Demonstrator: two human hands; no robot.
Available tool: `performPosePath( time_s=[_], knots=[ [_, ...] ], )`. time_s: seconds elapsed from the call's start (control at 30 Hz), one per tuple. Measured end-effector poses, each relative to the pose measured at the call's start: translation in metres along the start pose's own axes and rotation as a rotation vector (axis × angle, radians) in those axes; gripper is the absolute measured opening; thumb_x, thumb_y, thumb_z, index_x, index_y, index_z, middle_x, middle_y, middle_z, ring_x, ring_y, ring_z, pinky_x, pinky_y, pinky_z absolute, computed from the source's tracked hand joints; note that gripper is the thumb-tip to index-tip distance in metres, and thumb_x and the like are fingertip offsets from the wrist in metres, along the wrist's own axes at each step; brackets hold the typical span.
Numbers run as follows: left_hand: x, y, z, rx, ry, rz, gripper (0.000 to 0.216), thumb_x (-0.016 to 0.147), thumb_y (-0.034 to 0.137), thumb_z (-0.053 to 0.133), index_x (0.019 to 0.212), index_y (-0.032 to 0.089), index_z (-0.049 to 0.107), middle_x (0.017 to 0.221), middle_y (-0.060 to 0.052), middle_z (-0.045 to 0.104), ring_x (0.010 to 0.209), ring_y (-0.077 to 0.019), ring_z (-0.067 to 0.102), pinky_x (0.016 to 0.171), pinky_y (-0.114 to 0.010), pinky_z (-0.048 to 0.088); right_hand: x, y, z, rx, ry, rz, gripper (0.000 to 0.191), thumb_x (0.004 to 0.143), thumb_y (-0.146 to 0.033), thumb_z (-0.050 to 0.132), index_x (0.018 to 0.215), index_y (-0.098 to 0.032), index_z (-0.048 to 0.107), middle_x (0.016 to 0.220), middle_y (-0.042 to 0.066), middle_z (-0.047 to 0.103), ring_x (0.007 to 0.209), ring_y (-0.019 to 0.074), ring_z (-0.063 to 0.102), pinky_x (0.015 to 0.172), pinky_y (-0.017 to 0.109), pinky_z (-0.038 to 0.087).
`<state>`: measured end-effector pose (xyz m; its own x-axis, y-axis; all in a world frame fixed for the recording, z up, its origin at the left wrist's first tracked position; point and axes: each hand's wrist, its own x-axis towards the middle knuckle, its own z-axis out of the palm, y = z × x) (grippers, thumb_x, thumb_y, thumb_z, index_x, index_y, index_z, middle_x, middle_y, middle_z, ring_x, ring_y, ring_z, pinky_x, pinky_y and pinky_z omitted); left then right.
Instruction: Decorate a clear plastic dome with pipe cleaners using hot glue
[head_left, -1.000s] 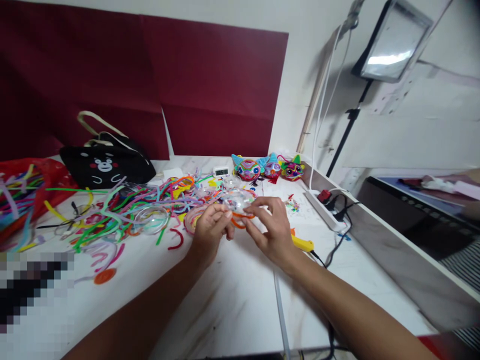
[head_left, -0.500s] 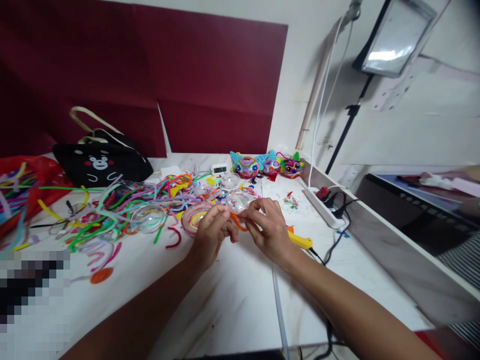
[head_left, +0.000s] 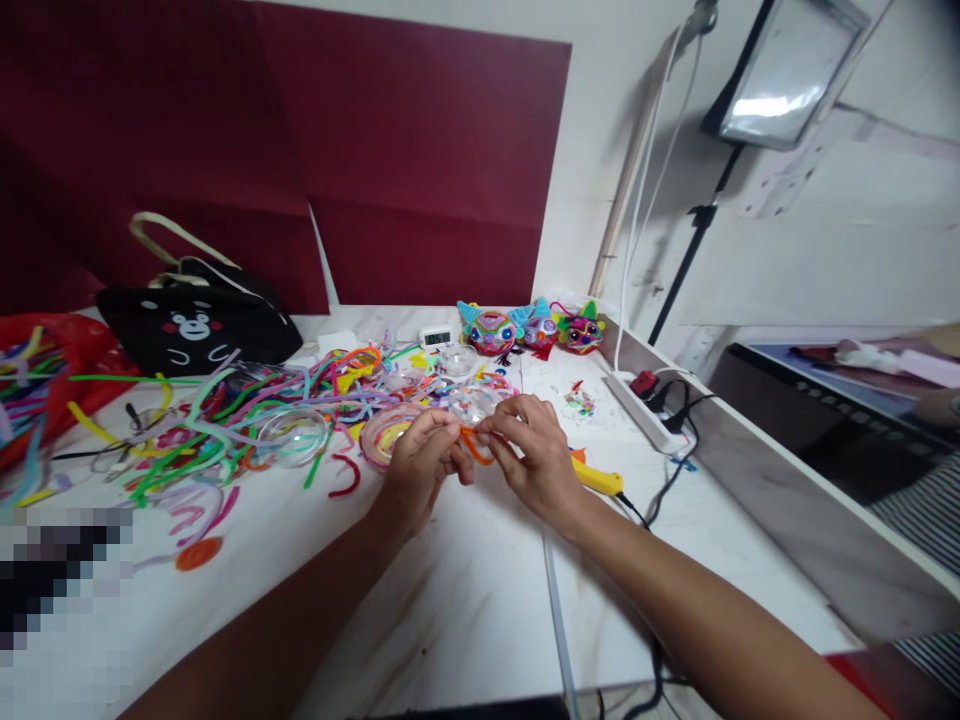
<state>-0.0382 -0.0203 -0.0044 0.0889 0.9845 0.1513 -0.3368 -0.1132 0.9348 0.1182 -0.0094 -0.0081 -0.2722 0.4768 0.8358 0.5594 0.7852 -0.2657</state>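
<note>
We take the orange pipe cleaner as the centre of the dial. It is bent into a loop and is held off the white tabletop, between both hands. Our left hand, at 9 o'clock, pinches one end of it between thumb and forefinger. Our right hand, at 3 o'clock, grips the other part in a narrow fingertip pinch.

As to markings, we find a white digital clock at 11 o'clock with dark digits on its display, too small for us to read with certainty. Between 9 and 10 o'clock stands a black bag, printed with a bear face in white, with red cheeks. Just before 3 o'clock a white sheet bears fine marks that we cannot make out. Well apart at 3 o'clock, a dark box carries a row of pale characters, blurred beyond reading.

We further record a clear plastic dome near 12 o'clock, three stuffed figures in a row between 12 and 2, a yellow tool with a cord just past 3, a flat orange coil between 8 and 9, and a pink-and-yellow coil at 9, just beside the left hand.
</note>
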Motion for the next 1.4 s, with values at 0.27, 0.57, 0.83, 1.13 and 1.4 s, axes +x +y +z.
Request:
performPosePath(
  time_s=[0.27, 0.57, 0.83, 1.13, 1.4],
  knots=[
    [-0.0009, 0.0010, 0.0021, 0.006, 0.029, -0.012, 0.020, 0.074, 0.030, 0.066, 0.079, 0.019, 0.050, 0.048, 0.006, 0.056, 0.038, -0.0108, 0.052, 0.043, -0.021, 0.037, -0.0011, 0.0009, 0.0015, 0.007, -0.002, 0.025, 0.011, 0.092, -0.021, 0.056, 0.092, -0.022, 0.067, 0.086, 0.004, 0.061, 0.085, 0.0183, 0.055, 0.073, 0.034, 0.038],
    [-0.0011, 0.0001, 0.0040, 0.031, 0.033, -0.019, 0.020, 0.073, 0.029, 0.066, 0.079, 0.019, 0.050, 0.048, 0.005, 0.058, 0.038, -0.0111, 0.052, 0.043, -0.021, 0.038, -0.0007, 0.0008, 0.0008, 0.008, -0.041, 0.025, 0.014, 0.093, -0.019, 0.054, 0.094, -0.022, 0.068, 0.084, 0.004, 0.062, 0.083, 0.0186, 0.054, 0.073, 0.034, 0.036],
    [-0.0015, -0.0027, 0.0034, 0.028, 0.026, -0.010, 0.018, 0.073, 0.027, 0.064, 0.081, 0.018, 0.051, 0.050, 0.005, 0.059, 0.040, -0.0106, 0.054, 0.044, -0.020, 0.039, -0.0003, 0.0008, -0.0005, 0.014, -0.063, 0.034, 0.014, 0.093, -0.019, 0.054, 0.094, -0.022, 0.068, 0.085, 0.004, 0.063, 0.084, 0.0186, 0.054, 0.074, 0.034, 0.036],
    [-0.0001, -0.0052, 0.0012, 0.004, 0.000, -0.020, 0.016, 0.076, 0.024, 0.063, 0.085, 0.018, 0.051, 0.051, 0.005, 0.060, 0.043, -0.0105, 0.056, 0.046, -0.019, 0.042, 0.0013, -0.0003, -0.0018, 0.008, -0.064, 0.033, 0.013, 0.091, -0.017, 0.057, 0.092, -0.019, 0.069, 0.082, 0.004, 0.062, 0.082, 0.0191, 0.055, 0.072, 0.033, 0.035],
    [0.0005, -0.0079, -0.0006, 0.039, -0.008, -0.048, 0.016, 0.075, 0.025, 0.062, 0.084, 0.018, 0.051, 0.050, 0.005, 0.060, 0.042, -0.0103, 0.056, 0.044, -0.019, 0.042, 0.0035, 0.0001, -0.0028, 0.101, -0.147, 0.151, 0.012, 0.087, -0.012, 0.061, 0.089, -0.019, 0.070, 0.081, 0.003, 0.064, 0.081, 0.0180, 0.058, 0.072, 0.031, 0.037]
  ],
)
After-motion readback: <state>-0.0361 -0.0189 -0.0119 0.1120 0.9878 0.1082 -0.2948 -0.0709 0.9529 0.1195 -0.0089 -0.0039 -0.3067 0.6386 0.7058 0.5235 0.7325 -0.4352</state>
